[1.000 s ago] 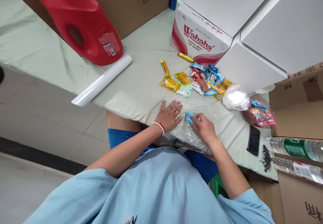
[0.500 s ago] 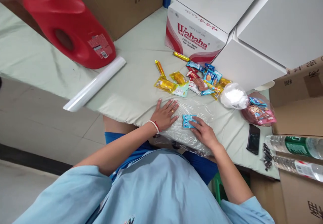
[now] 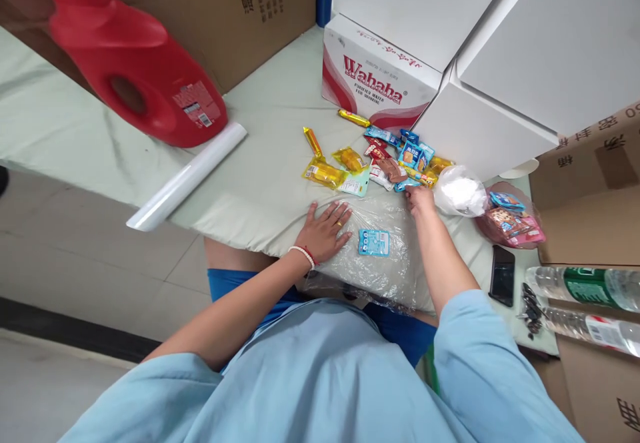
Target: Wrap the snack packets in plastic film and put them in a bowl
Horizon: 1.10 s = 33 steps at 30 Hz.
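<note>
A clear plastic film [image 3: 395, 273] lies over the front edge of the cloth-covered table. Spread flat, my left hand [image 3: 325, 231] presses on the film's left part, holding nothing. A small light-blue packet [image 3: 374, 242] rests on the film between my hands, touched by neither. My right hand [image 3: 421, 200] reaches to the near edge of a pile of wrapped snacks. Its fingers are pinched at the end of a blue snack packet [image 3: 405, 184], and the fingertips are partly hidden. Yellow-wrapped snacks [image 3: 325, 173] lie left in the pile, with brown and red packets [image 3: 391, 168] nearer the middle.
A white bundled bag [image 3: 460, 191] and a pink bag of snacks [image 3: 515, 220] sit right of the pile. Beyond are a phone [image 3: 502, 275] and bottles [image 3: 590, 286]. A film roll [image 3: 187, 176] and red jug [image 3: 145, 76] stand left; a Wahaha box [image 3: 375, 76] is behind.
My right hand has left the light-blue packet on the film and moved forward and right to the snack pile. My left hand stays flat on the film. The camera view has shifted slightly.
</note>
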{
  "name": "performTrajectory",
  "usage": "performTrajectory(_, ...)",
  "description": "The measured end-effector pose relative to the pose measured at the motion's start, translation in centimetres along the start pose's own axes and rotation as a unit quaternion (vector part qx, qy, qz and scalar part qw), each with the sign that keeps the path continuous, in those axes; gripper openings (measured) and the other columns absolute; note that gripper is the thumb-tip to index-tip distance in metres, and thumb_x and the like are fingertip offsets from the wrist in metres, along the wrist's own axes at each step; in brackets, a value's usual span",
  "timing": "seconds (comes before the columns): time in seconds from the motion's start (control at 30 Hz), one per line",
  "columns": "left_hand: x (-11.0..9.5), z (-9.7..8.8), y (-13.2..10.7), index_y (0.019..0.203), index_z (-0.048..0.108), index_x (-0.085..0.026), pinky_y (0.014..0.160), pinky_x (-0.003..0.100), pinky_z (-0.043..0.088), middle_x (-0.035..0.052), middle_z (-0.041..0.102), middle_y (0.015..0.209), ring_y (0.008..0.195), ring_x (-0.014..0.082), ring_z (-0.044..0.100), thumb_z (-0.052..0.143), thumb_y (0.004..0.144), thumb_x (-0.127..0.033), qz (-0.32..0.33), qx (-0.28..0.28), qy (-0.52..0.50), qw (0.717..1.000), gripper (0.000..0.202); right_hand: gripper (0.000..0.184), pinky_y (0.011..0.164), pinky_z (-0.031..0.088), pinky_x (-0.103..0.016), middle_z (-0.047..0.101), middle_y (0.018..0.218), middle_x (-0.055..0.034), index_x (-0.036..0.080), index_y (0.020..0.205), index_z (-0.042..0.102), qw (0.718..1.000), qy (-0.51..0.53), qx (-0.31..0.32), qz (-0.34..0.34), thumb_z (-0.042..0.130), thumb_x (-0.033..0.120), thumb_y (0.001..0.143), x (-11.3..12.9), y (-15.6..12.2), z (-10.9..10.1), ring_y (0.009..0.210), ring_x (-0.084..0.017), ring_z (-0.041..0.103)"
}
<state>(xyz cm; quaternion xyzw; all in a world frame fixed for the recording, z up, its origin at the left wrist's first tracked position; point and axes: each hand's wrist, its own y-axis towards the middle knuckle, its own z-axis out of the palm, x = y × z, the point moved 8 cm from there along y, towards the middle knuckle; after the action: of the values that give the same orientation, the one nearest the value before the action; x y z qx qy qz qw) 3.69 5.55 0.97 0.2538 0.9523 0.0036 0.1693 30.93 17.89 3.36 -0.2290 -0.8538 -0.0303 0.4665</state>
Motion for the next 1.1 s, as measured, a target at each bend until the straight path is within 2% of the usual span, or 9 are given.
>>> performTrajectory(0.17,0.0,0.0,-0.1,0.162,0.038,-0.027,0.129,0.067,0.002,0.0072,0.035,0.169,0.158,0.0293,0.03,0.035,0.107,-0.049,-0.002,-0.009,-0.015,1.0,0.059,0.027,0.046,0.026,-0.026,0.039,0.054,0.0074,0.025,0.065,0.041,0.999,-0.013,0.008,0.03,0.062,0.032,0.081,-1.9,-4.2,-3.7,0.047,-0.01,0.03)
performTrajectory(0.27,0.0,-0.1,-0.1,0.162,0.038,-0.027,0.129,0.067,0.003,0.0074,0.036,0.169,0.158,0.0298,0.03,0.035,0.107,-0.049,0.003,-0.012,-0.022,1.0,0.059,0.026,0.056,0.035,-0.027,0.045,0.063,0.0036,0.023,0.064,0.048,0.984,-0.126,-0.003,-0.129,0.063,0.034,0.082,-0.5,-8.8,-6.4,0.058,-0.013,0.041)
performTrajectory(0.33,0.0,-0.2,-0.1,0.162,0.038,-0.026,0.129,0.068,0.002,0.0079,0.036,0.169,0.158,0.0303,0.03,0.036,0.107,-0.049,0.005,-0.012,-0.024,1.0,0.059,0.021,0.066,0.04,-0.029,0.055,0.075,-0.0018,0.021,0.069,0.057,0.929,-0.255,0.007,-0.269,0.06,0.031,0.087,1.1,-12.8,-6.1,0.071,-0.017,0.051)
performTrajectory(0.4,0.0,-0.2,-0.2,0.162,0.038,-0.025,0.128,0.069,0.002,0.0086,0.035,0.169,0.158,0.0307,0.029,0.035,0.107,-0.048,0.003,-0.011,-0.023,1.0,0.059,0.018,0.071,0.041,-0.031,0.061,0.086,-0.0061,0.022,0.076,0.064,0.857,-0.367,0.033,-0.36,0.057,0.025,0.092,1.9,-16.2,-4.2,0.084,-0.021,0.054)
performTrajectory(0.5,0.0,-0.2,-0.2,0.161,0.039,-0.024,0.128,0.069,0.002,0.0094,0.035,0.169,0.158,0.0308,0.029,0.035,0.107,-0.048,0.005,-0.012,-0.018,1.0,0.059,0.016,0.073,0.04,-0.034,0.064,0.09,-0.0086,0.022,0.083,0.069,0.77,-0.467,0.086,-0.426,0.058,0.02,0.095,2.1,-19.4,-0.5,0.09,-0.024,0.054)
performTrajectory(0.6,-0.1,-0.1,-0.2,0.161,0.04,-0.024,0.128,0.068,0.004,0.0096,0.036,0.169,0.158,0.0307,0.03,0.034,0.108,-0.048,0.006,-0.016,-0.013,1.0,0.059,0.013,0.076,0.04,-0.036,0.068,0.1,-0.01,0.023,0.093,0.072,0.728,-0.502,0.135,-0.447,0.06,0.021,0.098,1.9,-20.5,1.9,0.094,-0.026,0.053)
performTrajectory(0.8,-0.1,-0.1,-0.2,0.16,0.041,-0.025,0.128,0.067,0.008,0.0092,0.037,0.169,0.158,0.0304,0.031,0.035,0.107,-0.048,0.004,-0.02,-0.004,1.0,0.058,0.013,0.082,0.045,-0.038,0.069,0.12,-0.0115,0.021,0.105,0.072,0.731,-0.487,0.222,-0.422,0.062,0.026,0.1,0.8,-21.0,2.7,0.104,-0.027,0.058)
performTrajectory(0.97,-0.1,-0.2,-0.2,0.16,0.041,-0.024,0.128,0.068,0.008,0.0097,0.038,0.168,0.157,0.0305,0.032,0.035,0.107,-0.048,0.008,-0.024,-0.001,1.0,0.058,0.039,0.091,0.05,-0.041,0.062,0.141,-0.0142,0.021,0.138,0.062,0.776,-0.431,0.206,-0.413,0.064,0.031,0.099,0.7,-20.6,2.5,0.118,-0.03,0.06)
performTrajectory(1.1,-0.1,-0.2,-0.2,0.159,0.042,-0.023,0.127,0.068,0.008,0.0095,0.037,0.168,0.157,0.03,0.031,0.034,0.108,-0.048,0.01,-0.019,-0.002,1.0,0.058,0.031,0.088,0.052,-0.039,0.067,0.138,-0.0101,0.024,0.133,0.066,0.789,-0.414,0.212,-0.402,0.054,0.028,0.105,0.3,-19.7,2.5,0.114,-0.028,0.065)
